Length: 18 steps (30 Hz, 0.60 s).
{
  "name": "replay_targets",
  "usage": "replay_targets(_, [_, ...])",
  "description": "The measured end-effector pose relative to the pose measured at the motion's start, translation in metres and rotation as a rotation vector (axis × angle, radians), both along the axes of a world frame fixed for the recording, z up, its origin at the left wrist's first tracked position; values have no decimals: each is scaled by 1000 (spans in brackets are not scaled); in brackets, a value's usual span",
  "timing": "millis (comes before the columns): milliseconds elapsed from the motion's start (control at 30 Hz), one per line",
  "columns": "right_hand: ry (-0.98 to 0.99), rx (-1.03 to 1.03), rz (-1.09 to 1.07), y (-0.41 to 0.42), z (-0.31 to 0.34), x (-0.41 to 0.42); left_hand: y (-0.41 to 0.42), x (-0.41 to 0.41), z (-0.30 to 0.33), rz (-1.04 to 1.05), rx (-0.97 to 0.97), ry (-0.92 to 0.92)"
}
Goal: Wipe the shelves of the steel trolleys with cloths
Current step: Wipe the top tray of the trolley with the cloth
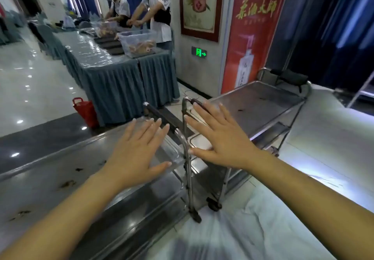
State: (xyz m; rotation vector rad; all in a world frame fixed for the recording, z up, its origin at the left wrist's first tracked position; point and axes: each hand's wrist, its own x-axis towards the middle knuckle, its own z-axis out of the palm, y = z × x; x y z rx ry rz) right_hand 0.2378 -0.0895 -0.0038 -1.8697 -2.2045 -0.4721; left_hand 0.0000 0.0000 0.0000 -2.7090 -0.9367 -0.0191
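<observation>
both hands (178, 144) flat, empty – above steel trolleys (263, 106)

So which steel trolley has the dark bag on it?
The far steel trolley by the red poster; the black bag sits on its far end. The near one carries none.

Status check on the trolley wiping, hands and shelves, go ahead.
Left hand and right hand open, spread, no cloth held. Near trolley top shelf shows dark spots; far trolley too. Nothing blocking.

Near trolley (60, 178) cropped at left.
</observation>
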Motion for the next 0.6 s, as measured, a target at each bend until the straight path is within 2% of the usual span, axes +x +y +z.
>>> replay_targets(200, [-21, -83, -166, -44, -24, 114, -19, 126, -12, -190, -111, -158])
replay_targets(433, [35, -148, -289, -100, -37, 238, -38, 276, -32, -272, -83, -158])
replay_targets(600, [101, -178, -403, -131, -40, 307, -46, 359, -42, -314, -214, -165])
